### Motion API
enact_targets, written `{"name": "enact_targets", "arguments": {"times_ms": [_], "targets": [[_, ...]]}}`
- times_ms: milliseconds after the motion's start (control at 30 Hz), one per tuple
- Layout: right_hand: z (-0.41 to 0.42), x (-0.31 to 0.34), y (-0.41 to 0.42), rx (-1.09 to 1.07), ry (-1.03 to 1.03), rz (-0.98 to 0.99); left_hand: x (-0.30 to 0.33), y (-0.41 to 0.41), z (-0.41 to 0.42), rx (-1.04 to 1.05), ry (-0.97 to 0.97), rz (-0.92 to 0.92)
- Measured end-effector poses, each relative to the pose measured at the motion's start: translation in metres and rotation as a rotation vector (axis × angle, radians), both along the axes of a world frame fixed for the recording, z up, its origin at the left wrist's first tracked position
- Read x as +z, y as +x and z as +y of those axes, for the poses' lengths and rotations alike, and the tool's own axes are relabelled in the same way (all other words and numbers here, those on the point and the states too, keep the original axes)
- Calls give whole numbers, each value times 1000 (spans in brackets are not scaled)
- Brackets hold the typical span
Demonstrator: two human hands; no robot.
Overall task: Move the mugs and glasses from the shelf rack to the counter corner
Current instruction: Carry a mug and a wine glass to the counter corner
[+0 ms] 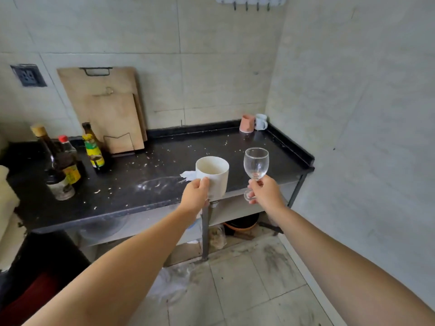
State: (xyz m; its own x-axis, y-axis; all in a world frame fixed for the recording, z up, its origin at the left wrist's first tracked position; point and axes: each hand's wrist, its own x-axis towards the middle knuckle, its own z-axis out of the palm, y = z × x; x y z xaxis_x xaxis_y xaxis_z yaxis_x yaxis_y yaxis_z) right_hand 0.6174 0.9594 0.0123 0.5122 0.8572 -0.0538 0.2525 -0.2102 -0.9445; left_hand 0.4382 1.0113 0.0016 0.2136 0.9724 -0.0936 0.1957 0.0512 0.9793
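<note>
Hands reach out over the front edge of the black bench (131,182), well apart from each other. Left hand (195,195) grips a white mug (215,176) by its side, upright, at about 6 o'clock of the bench top. Right hand (266,191) pinches the stem of a clear wine glass (256,164), upright, at 5 o'clock. In the far corner at 1 o'clock stand a pink mug (247,124) and a pale mug (261,121), just beside each other. Bottles (70,158) cluster at 9 o'clock before leaning cutting boards (106,107).

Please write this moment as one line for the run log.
left hand: holds white mug | right hand: holds wine glass | corner: pink mug, pale mug
</note>
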Motion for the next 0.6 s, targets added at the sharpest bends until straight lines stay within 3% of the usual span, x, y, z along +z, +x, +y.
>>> {"name": "enact_targets", "arguments": {"times_ms": [600], "targets": [[266, -10, 209, -55, -50, 29, -28, 192, 281, 57, -95, -16]]}}
